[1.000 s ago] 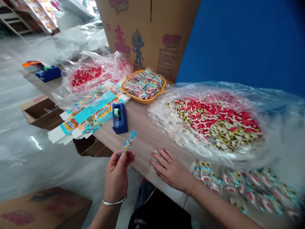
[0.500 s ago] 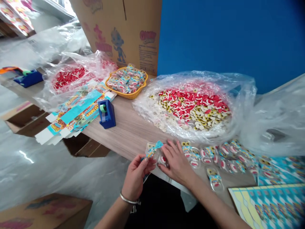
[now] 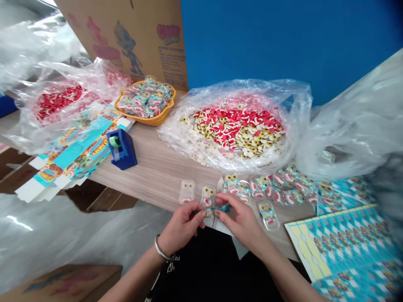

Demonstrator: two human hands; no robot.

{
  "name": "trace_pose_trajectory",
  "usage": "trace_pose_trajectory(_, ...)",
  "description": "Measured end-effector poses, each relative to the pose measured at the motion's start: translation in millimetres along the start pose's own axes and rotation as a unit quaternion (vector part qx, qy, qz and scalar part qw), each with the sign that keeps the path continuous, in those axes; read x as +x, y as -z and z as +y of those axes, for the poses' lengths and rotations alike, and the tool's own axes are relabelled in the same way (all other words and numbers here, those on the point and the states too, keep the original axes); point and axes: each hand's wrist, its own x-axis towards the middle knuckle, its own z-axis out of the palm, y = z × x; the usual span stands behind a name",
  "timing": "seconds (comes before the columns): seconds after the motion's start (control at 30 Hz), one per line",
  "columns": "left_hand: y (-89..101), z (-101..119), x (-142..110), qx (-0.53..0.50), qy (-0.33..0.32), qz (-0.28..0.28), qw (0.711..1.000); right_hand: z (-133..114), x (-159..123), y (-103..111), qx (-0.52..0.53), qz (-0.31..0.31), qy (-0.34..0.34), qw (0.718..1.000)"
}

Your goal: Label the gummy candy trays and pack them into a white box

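Just past the table's front edge, my left hand (image 3: 184, 224) pinches one end of a small printed sticker label (image 3: 210, 213). My right hand (image 3: 241, 216) grips the other end between thumb and index finger, where a blue tip shows. Right behind the label lies a small clear plastic pack (image 3: 208, 195) with yellow-and-black eye pieces and a red piece; whether the label touches it I cannot tell. A second unlabelled pack (image 3: 187, 191) lies to its left. Several packs with labels (image 3: 242, 188) sit beyond my right hand, and a single labelled pack (image 3: 268, 217) lies apart.
Sticker sheets (image 3: 343, 239) cover the right side. A big clear bag (image 3: 239, 130) of red, white and yellow pieces stands behind. To the left are a blue tape dispenser (image 3: 122, 151), flat printed cartons (image 3: 75, 147) and a yellow basket (image 3: 154, 121) of packs.
The label has come off to the near side of the packs, and my right hand has moved from lying over a pack to pinching the label's other end. The view has shifted right.
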Motion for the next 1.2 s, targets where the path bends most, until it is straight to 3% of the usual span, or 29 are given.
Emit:
trace_pose_trajectory(0.2, 4.0, 12, 11, 0.099, -0.047, 0.021, 0.994, 12, -3, -19, 0.1, 0.035, -0.085, 0.991)
trace_pose_trajectory(0.33, 7.5, 13, 27, 0.167, -0.108, 0.129, 0.971, 17, 12, -24, 0.069, 0.071, -0.108, 0.989)
trace_pose_trajectory(0.4, 7.8, 13, 36, 0.22, -0.107, 0.153, 0.958, 16, 22, -26, 0.021, 0.063, -0.12, 0.991)
trace_pose_trajectory(0.57, 8.1, 13, 49, 0.409, -0.063, 0.099, 0.905, 11, 38, -26, -0.073, 0.038, -0.14, 0.987)
trace_pose_trajectory(0.7, 9.0, 10, 53, 0.467, -0.058, 0.078, 0.879, 11, 43, -26, -0.093, 0.013, -0.14, 0.986)
trace_pose_trajectory(0.87, 7.4, 6, 55, 0.478, -0.053, 0.069, 0.874, 12, 47, -27, -0.143, -0.014, -0.14, 0.98)
trace_pose_trajectory(1.0, 4.8, 8, 58, 0.486, -0.046, 0.067, 0.87, 9, 51, -32, -0.241, -0.044, -0.124, 0.962)
trace_pose_trajectory(1.1, 1.7, 9, 52, 0.445, -0.04, 0.092, 0.89, 5, 49, -35, -0.309, -0.07, -0.116, 0.941)
trace_pose_trajectory(1.2, -2.8, 3, 34, 0.353, -0.028, 0.142, 0.924, 1, 36, -37, -0.298, -0.101, -0.097, 0.944)
